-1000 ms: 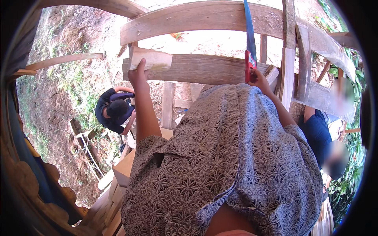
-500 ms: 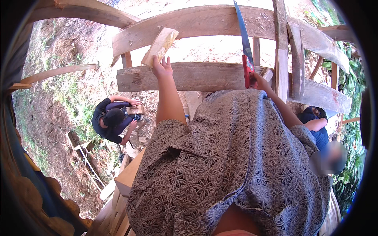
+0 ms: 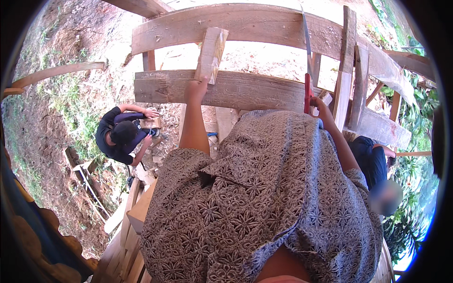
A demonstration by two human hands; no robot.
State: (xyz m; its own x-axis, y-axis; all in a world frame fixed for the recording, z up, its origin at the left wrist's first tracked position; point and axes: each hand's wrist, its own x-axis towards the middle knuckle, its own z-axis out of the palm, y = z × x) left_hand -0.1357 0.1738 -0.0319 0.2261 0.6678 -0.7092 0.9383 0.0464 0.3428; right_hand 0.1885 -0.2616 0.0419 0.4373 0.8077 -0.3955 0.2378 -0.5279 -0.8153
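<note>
A short, pale wood block (image 3: 210, 54) lies across the gap between two long planks, its near end over the near plank (image 3: 257, 90) and its far end against the far plank (image 3: 245, 21). My left hand (image 3: 196, 89) is closed at the block's near end; its fingertips are partly hidden. On the right, my right hand (image 3: 320, 104) grips the red handle of a handsaw (image 3: 308, 92). The saw's blade points away from me and is seen almost edge-on, passing over the far plank. Its teeth are too fine to make out.
Upright wood pieces (image 3: 347, 61) cross the planks on the right. A person in dark clothes (image 3: 123, 134) crouches lower left, hands at a small wood piece. Another person (image 3: 370, 155) is at the right, beside green plants (image 3: 420, 155). Stacked boards (image 3: 127, 236) lie at lower left.
My left hand has brought the wood block rightward and down onto the planks, where before it was held up at a tilt. The saw has turned from showing its flat side to nearly edge-on.
</note>
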